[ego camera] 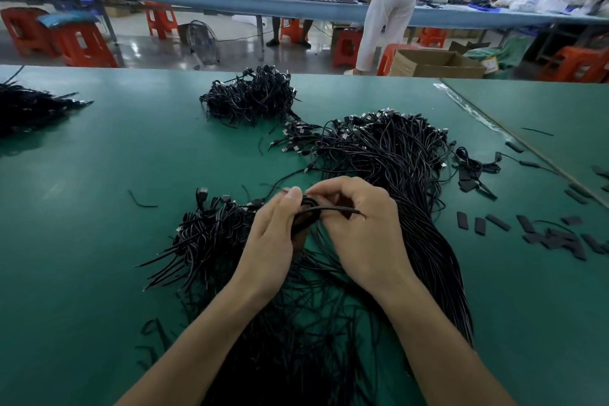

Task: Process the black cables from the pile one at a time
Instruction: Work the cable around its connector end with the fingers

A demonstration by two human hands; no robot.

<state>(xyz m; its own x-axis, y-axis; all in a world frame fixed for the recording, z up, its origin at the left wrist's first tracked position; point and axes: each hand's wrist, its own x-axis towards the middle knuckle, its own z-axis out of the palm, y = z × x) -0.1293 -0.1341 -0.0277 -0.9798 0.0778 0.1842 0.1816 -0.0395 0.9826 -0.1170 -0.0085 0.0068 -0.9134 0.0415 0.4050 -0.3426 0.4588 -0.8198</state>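
At the centre of the frame, both hands met over the green bench (99,175): the left hand (273,231) had its fingers curled round a small loop of one black cable (329,209), and the right hand (362,227) pinched the same cable, its bare end poking out to the right. The main pile (395,168) lay just behind and beneath them, running toward the bottom edge. The cable looked light, thin and limp, likely to spring out of its coil, so it was probably best gripped across the loop itself. Short black sleeves (494,222) lay scattered at the right.
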